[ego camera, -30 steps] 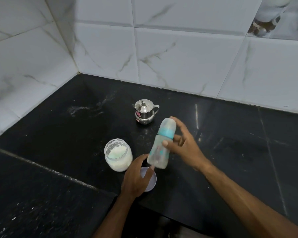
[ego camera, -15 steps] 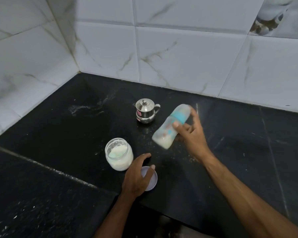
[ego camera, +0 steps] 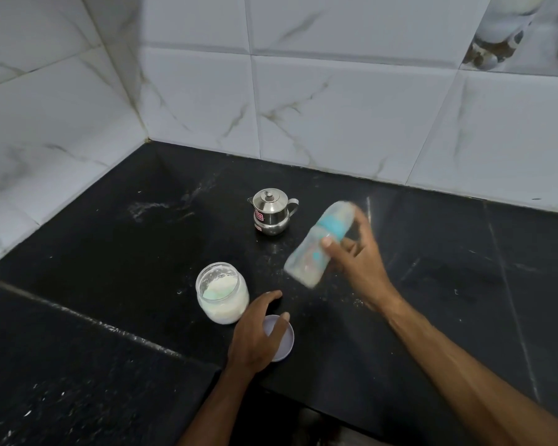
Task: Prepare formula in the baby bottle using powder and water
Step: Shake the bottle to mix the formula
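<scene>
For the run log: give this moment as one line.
right hand: holds capped baby bottle, tilted, blurred | left hand: rests on lid | powder jar: open | steel pot: lidded

Two hands are showing: one left hand and one right hand. One baby bottle is showing, blurry and tipped. One glass jar with white powder is sitting open. One round lid is lying flat. One little shiny metal pot is standing there. One black counter is holding them all.
</scene>
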Motion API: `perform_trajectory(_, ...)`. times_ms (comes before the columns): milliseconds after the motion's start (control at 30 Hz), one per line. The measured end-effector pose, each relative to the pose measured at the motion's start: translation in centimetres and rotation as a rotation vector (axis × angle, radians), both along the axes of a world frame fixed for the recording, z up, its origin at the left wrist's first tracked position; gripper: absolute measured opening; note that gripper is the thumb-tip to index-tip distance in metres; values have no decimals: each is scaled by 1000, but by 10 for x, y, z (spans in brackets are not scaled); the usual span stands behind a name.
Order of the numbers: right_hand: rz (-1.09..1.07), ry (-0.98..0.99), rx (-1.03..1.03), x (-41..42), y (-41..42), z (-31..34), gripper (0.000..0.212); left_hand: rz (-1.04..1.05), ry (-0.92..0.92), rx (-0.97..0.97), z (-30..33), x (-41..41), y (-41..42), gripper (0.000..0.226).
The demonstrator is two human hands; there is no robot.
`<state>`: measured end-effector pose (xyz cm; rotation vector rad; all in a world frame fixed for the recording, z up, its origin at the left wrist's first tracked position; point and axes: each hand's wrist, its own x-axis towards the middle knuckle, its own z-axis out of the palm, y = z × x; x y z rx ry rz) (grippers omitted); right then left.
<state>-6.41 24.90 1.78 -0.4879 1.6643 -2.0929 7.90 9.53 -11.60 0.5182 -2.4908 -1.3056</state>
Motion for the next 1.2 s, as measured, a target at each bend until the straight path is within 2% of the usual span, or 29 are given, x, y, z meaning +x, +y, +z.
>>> perform_trajectory(67,237,59,150,10,4,-4,81,-6,-7,7,0,0,0,51)
perform_trajectory(100,266,76,167,10,5,-6,82,-12,-3,9,-1,0,0,51)
perform_trajectory(133,225,80,135,7,4,-3,81,-12,6,9,-1,0,0,50)
perform_trajectory(233,-92,-13,-61,-9,1,5,79,-4,8,9,1,0,1,53)
perform_trajectory(300,-155,-32,-111,-11,0,3,75,-8,3,5,1,1,1,54)
perform_trajectory(333,-105,-17,-62,-6,0,0,75,-8,3,0,0,1,0,53)
perform_trajectory(433,230,64,152,13,2,-11,80,-20,-6,3,-2,-1,-2,51)
perform_trajectory(467,252,74,155,13,3,-12,81,-21,-1,3,-3,-1,-2,50)
perform_trajectory(600,-111,-7,-51,-9,1,4,79,-2,5,15,2,0,1,53)
perform_trajectory(633,-142,-24,-83,-11,0,5,80,-2,4,14,2,0,1,53)
perform_trajectory(667,-116,-23,-69,-9,0,4,81,-2,6,10,2,0,1,54)
perform_trajectory(767,202,80,134,6,3,-1,80,-9,9,1,0,0,0,55)
perform_trajectory(800,246,107,162,6,3,-3,80,-8,8,-2,0,0,0,55)
perform_trajectory(833,211,114,137,3,3,-1,79,-3,13,0,0,0,0,55)
perform_trajectory(933,-125,26,-53,-13,-1,9,75,1,17,12,1,0,1,55)
perform_trajectory(967,-175,10,-97,-15,-1,9,76,1,15,14,1,0,1,54)
perform_trajectory(1033,-83,42,-41,-9,-3,4,80,3,13,13,1,0,1,55)
perform_trajectory(1133,247,113,133,6,-2,-6,84,-1,-2,-14,0,-1,1,54)
perform_trajectory(1200,163,97,65,1,-5,-2,82,5,4,-12,2,0,1,51)
